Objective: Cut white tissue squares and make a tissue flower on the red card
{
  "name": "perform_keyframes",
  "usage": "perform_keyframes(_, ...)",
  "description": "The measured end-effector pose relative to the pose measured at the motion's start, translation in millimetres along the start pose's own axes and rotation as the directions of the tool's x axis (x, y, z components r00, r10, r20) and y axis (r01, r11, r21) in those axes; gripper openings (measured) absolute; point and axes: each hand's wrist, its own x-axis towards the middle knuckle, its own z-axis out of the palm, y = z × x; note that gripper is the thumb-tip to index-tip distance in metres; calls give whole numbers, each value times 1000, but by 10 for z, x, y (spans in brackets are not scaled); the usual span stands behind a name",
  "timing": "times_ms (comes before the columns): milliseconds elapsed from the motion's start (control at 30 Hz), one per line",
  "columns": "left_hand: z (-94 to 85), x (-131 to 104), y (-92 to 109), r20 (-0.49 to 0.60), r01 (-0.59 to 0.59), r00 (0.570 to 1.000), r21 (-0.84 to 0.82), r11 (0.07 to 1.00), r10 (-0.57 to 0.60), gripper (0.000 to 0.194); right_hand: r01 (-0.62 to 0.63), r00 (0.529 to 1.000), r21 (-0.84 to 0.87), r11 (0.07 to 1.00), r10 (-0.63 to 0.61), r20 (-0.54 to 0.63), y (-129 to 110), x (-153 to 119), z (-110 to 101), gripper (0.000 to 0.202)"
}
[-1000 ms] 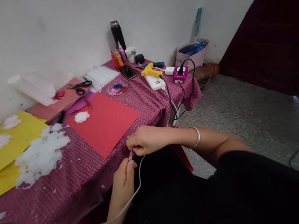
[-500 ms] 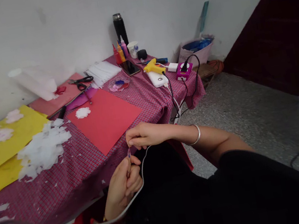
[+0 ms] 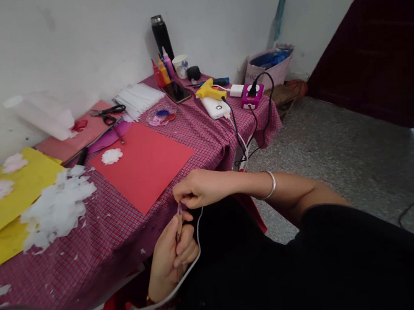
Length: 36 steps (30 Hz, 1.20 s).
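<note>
My left hand [image 3: 175,250] is wrapped round a thin brush-like stick [image 3: 179,225], whose purplish tip points up. Just above it, the fingers of my right hand [image 3: 200,188] are pinched together at that tip; anything between them is too small to make out. Both hands are over my lap, beside the table's front edge. On the checked tablecloth [image 3: 206,147] behind them lies a red sheet [image 3: 149,164] with a white paper flower [image 3: 112,156] on it. A white cable [image 3: 198,236] runs past my left hand.
White paper pieces [image 3: 59,206] and yellow sheets [image 3: 10,193] are at the left. Scissors [image 3: 108,113], a phone [image 3: 176,92], paint bottles [image 3: 163,71], a black flask [image 3: 162,38] and a yellow glue gun [image 3: 211,91] stand or lie farther back. A purple power adapter [image 3: 252,95] has cables.
The fingers of my right hand have shifted slightly at the stick's tip. The whole view has moved a little, so the table items appear slightly farther left and higher.
</note>
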Motion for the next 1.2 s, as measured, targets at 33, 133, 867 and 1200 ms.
perform_keyframes(33,2,2,2,5,1,1000,-14,1000,-1,30,-2,1000,-16,1000,2,-16,11,7,19,11)
perform_keyframes(133,-1,-2,13,36,10,999,-63,998,-8,33,-27,998,-52,998,24,-57,35,36,62,11)
perform_keyframes(867,-29,-6,-26,-120,-48,992,-5,999,47,26,-115,993,11,993,115,25,-10,50,-5,16)
perform_keyframes(1200,-20,1,7,-107,-70,992,-23,997,67,25,-189,979,-9,982,188,-74,61,90,106,15)
